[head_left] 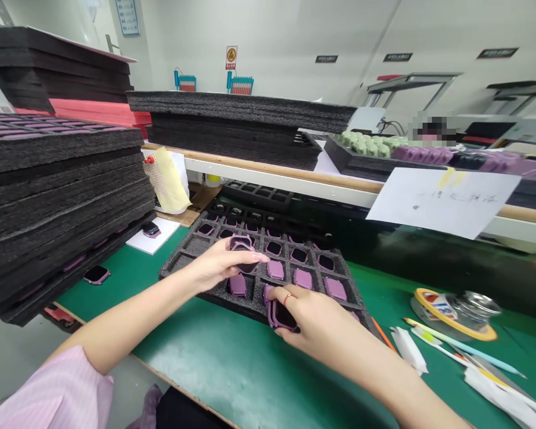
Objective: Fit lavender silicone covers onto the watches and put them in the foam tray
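A black foam tray (188,250) with square pockets lies on the green bench, holding several purple watch cases. Some show dark screens, such as one watch case (326,262); others show plain purple, like a watch case (276,270) in the middle. My left hand (218,262) is closed, thumb on top, on purple watch cases (242,243) above the tray; how many is hard to tell. At the tray's front edge, my right hand (315,310) grips purple watch cases (281,316) with dark faces, seemingly two stacked together. Its fingers partly cover them.
Tall black foam tray stacks (67,173) stand at left, beside a loose watch case (97,274). A shelf edge (268,176) crosses above the tray. A clear jar with a metal top (473,307), brushes (469,351) and white wrapped pieces (410,350) lie at right.
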Demonstrator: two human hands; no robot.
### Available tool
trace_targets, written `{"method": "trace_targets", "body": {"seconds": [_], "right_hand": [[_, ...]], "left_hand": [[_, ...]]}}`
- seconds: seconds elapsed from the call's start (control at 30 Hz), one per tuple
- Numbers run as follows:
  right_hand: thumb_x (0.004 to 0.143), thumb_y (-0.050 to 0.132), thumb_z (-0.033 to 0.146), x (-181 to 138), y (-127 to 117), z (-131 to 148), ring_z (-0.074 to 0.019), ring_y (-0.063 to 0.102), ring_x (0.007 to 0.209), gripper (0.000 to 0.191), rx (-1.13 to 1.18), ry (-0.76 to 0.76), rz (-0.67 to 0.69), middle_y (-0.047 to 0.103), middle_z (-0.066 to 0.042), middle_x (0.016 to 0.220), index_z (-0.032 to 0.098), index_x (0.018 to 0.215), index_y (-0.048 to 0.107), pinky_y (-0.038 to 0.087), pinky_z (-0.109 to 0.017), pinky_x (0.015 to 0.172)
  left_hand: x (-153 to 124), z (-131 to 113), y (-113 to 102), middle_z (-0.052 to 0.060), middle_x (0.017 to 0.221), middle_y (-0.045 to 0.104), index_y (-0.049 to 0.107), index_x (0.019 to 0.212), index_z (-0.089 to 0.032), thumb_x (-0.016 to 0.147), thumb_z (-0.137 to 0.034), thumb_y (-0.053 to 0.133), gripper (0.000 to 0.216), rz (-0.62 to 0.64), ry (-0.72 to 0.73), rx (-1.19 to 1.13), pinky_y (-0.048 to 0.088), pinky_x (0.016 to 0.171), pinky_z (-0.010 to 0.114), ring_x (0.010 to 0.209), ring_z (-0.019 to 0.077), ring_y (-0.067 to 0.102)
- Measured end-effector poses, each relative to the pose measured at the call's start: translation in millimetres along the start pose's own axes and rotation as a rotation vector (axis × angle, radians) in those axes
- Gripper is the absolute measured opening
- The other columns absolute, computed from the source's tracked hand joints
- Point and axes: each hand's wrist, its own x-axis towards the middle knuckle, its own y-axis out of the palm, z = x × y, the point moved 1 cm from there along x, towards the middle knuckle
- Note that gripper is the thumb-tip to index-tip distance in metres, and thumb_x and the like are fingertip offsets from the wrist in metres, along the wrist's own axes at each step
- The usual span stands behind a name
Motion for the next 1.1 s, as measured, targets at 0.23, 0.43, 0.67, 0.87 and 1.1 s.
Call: {"method": "trace_targets", "body": {"seconds": [0.23, 0.43, 0.67, 0.87, 1.1], "right_hand": [[0.076, 0.085, 0.02, 3, 7, -8, -0.032, 0.075, 0.096, 0.048, 0.072, 0.024, 0.025, 0.072, -0.012, 0.113, 0.014, 0.119, 0.065, 0.062, -0.044, 0.083], [0.077, 0.084, 0.017, 4, 13, -12, -0.0325, 0.071, 0.111, 0.064, 0.125, 0.017, 0.013, 0.066, -0.016, 0.128, 0.011, 0.135, 0.06, 0.059, -0.046, 0.097], [0.073, 0.083, 0.012, -3, 13, -21, -0.0309, 0.074, 0.107, 0.046, 0.209, -0.049, -0.162, 0.076, -0.013, 0.117, 0.014, 0.117, 0.069, 0.062, -0.042, 0.093], [0.087, 0.071, 0.026, -12, 1, -20, -0.0297, 0.076, 0.103, 0.048, 0.197, -0.163, -0.635, 0.076, -0.009, 0.12, 0.025, 0.133, 0.057, 0.065, -0.043, 0.088], [0.089, 0.071, 0.022, 6, 25, -15, -0.0247, 0.072, 0.116, 0.061, 0.362, -0.216, -0.597, 0.069, -0.011, 0.135, 0.023, 0.145, 0.046, 0.061, -0.036, 0.098]], "left_hand": [[11, 22, 33, 0.001, 0.072, 0.062, 0.057, 0.075, -0.015, 0.077, -0.027, 0.066, 0.015, 0.031, -0.228, -0.344, 0.014, 0.033, 0.013, 0.037, -0.0009, 0.03], [5, 28, 24, -0.005, 0.055, 0.048, 0.055, 0.076, -0.017, 0.084, -0.036, 0.065, 0.022, 0.013, -0.308, -0.41, 0.017, 0.028, 0.01, 0.033, 0.0016, 0.029], [-1, 37, 32, -0.001, 0.06, 0.058, 0.06, 0.077, -0.014, 0.09, -0.038, 0.07, 0.029, -0.073, -0.309, -0.436, 0.063, 0.065, 0.024, 0.056, 0.0089, 0.06], [-1, 44, 34, 0.004, 0.074, 0.067, 0.061, 0.076, -0.012, 0.067, -0.06, 0.084, 0.054, -0.075, -0.235, -0.414, 0.063, 0.074, 0.031, 0.071, 0.0142, 0.068], [-13, 52, 46, 0.009, 0.088, 0.072, 0.068, 0.107, -0.014, 0.072, -0.076, 0.071, 0.071, 0.116, -0.247, -0.297, 0.057, 0.083, 0.039, 0.075, 0.0168, 0.068]]}}
